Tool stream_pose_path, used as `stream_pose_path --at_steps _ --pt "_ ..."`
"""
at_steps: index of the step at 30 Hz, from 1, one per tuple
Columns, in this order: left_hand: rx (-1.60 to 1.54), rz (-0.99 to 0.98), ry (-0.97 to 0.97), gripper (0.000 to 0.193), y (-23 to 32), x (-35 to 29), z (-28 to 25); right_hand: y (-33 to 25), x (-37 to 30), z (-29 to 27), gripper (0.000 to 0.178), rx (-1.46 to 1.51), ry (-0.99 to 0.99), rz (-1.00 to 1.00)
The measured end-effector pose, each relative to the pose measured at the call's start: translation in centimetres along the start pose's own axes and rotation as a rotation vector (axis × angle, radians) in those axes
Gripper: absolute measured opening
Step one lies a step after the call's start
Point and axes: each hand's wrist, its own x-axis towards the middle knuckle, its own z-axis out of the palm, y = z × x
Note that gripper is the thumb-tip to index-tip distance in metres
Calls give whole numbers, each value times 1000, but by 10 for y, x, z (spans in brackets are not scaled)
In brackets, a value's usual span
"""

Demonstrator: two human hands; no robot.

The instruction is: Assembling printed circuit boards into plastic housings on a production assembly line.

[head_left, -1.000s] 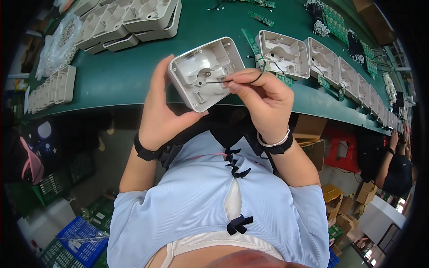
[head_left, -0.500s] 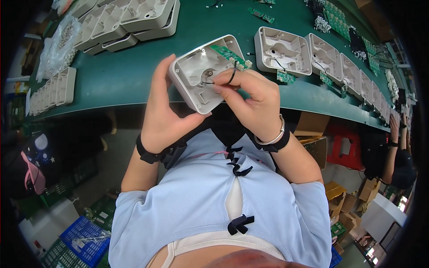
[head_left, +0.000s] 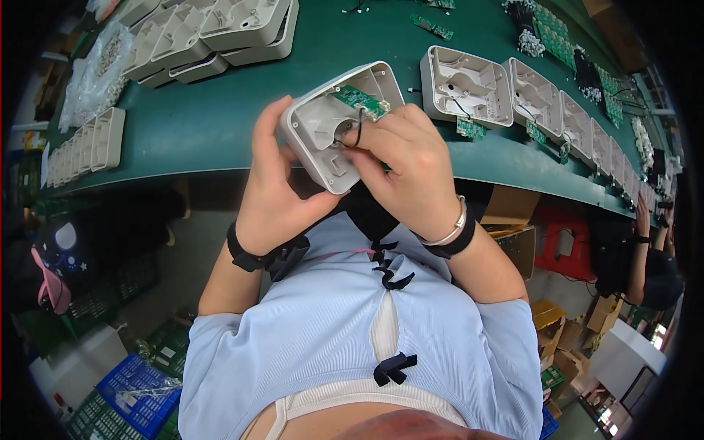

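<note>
Grey-white plastic makes up the open housing (head_left: 339, 125) that the person holds above the near edge of the green bench (head_left: 220, 125), tilted so its hollow faces the head camera. From the left, the left hand (head_left: 275, 187) cradles the shell from below and behind, thumb hooked over the left wall, clenched firmly on it. To do this step well that hand should, I judge, keep the shell steady and angled toward the eyes, since the work inside is small. Within the hollow sits a round boss near the middle, and toward the upper right wall a small green circuit board (head_left: 357, 100) with a thin black wire (head_left: 358, 126) looping down from it. The right hand (head_left: 411, 165) lies over the housing's right side, fingertips curled into the cavity, pinching or pressing at the wire and board — which of the two I cannot tell. A light touch seems wise here, easing the board flat without kinking the wire. The shell is matte, rounded at the corners, with ribs and posts moulded inside — further right, a row of like housings (head_left: 513, 92) lies open on the bench
</note>
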Motion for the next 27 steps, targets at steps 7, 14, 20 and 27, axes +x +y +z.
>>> stream_pose_path --at_steps 7,14,20,27 --pt "89 -25 -11 118 2 3 -8 7 -1 0 24 208 275 287" --pt "137 -46 -14 113 6 4 -12 16 2 -5 25 35 194 146" --pt "167 -94 -7 115 4 6 -18 7 8 -23 31 -141 85 -321" --pt "200 -225 3 116 10 8 -24 -7 -12 -22 33 -108 -54 -197"
